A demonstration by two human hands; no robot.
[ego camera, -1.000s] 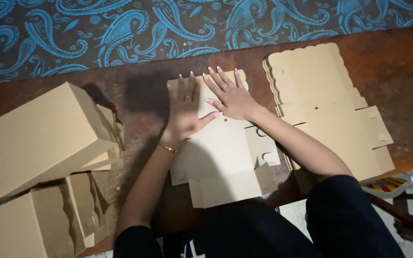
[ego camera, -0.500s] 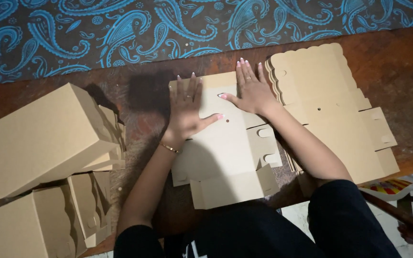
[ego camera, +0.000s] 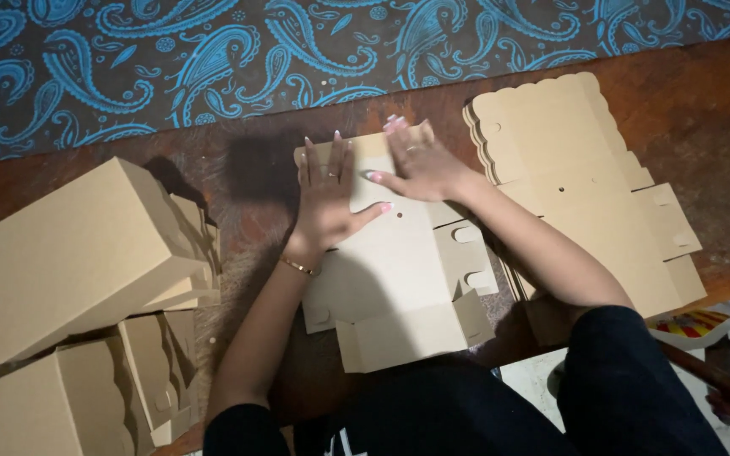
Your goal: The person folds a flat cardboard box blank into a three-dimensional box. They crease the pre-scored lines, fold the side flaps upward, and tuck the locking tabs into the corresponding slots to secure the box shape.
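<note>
A flat tan cardboard box blank lies on the brown wooden table in front of me. My left hand presses flat on its far left part, fingers spread. My right hand lies flat on the far edge of the same blank, just right of the left hand, thumbs close together. Neither hand grips anything. A near flap of the blank stands slightly raised.
A stack of unfolded tan blanks with scalloped edges lies to the right. Assembled tan boxes pile at the left, with more below. A blue paisley cloth covers the far side. A colourful packet sits past the table's right edge.
My right hand slid right and then back toward the middle of the blank's far edge. The left hand stayed pressed in place.
</note>
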